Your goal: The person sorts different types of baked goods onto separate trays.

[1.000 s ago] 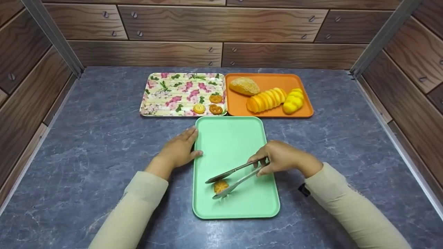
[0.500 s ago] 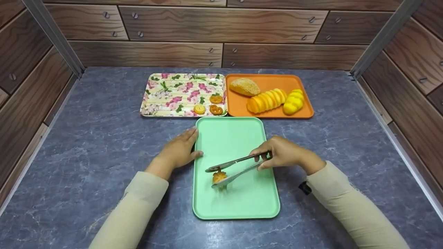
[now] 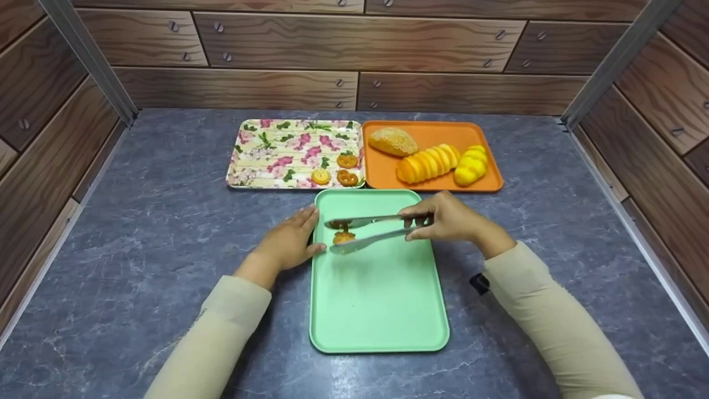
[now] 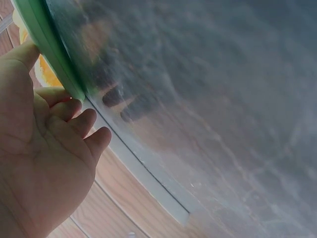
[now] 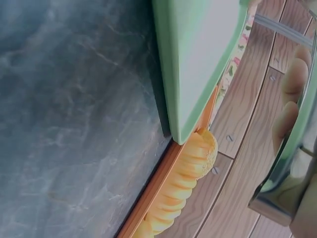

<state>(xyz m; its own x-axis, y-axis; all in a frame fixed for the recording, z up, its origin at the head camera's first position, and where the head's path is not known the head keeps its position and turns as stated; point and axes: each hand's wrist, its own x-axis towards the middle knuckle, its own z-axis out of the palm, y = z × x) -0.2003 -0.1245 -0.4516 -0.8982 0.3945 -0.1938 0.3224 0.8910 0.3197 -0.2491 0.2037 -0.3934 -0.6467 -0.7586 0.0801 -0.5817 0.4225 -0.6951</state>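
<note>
My right hand grips a pair of metal tongs over the upper part of the green tray. Between the tong tips is a small golden-brown cookie, lifted off the tray. In the right wrist view the hinged end of the tongs shows beside curled fingers. My left hand rests at the green tray's left edge, thumb on the rim. The left wrist view shows that hand with its fingers loosely bent, touching the tray's side.
Behind the green tray lies a floral tray with two pretzels and a round yellow cookie. Beside it an orange tray holds a seeded bun, a sliced loaf and a yellow twisted bread. Wood-patterned walls surround the table.
My right hand has raised the cookie with the tongs from the green tray's near part and carried it away from me toward the floral tray. My left hand has stayed in place.
</note>
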